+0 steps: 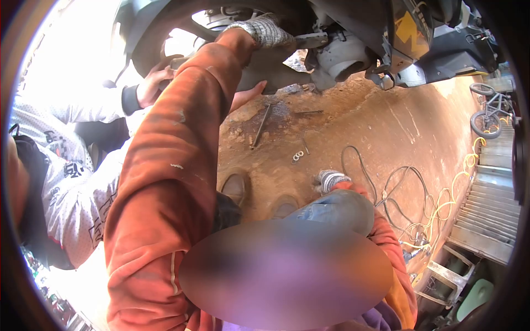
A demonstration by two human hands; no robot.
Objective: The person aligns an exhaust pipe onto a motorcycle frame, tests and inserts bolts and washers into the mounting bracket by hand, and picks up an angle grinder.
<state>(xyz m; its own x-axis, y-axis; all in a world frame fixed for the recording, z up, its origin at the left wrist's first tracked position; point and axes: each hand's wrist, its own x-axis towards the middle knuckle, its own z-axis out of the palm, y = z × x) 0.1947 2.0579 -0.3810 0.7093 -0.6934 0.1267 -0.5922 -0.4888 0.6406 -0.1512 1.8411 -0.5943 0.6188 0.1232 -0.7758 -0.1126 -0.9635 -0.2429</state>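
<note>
My left hand (265, 31), in a grey-and-white knitted glove, reaches up to the underside of a motor vehicle beside its wheel (149, 38). Its fingers look wrapped round something I cannot make out. A flat metal piece (312, 40) shows just right of the glove; whether the hand holds it is unclear. My right hand (332, 179), in a striped glove, hangs past my knee above the dirt floor (331, 127). It appears loosely open, and nothing shows in it. Metal rings (298, 156) and a long metal bar (261, 126) lie on the ground ahead.
On the left, another person in a white patterned sleeve (72, 182) has bare hands (154, 84) near the wheel. A black cable (411, 171) and a coiled yellow hose (441, 204) lie to the right. Beyond are a small bicycle (487, 113) and a ribbed metal ramp (488, 204).
</note>
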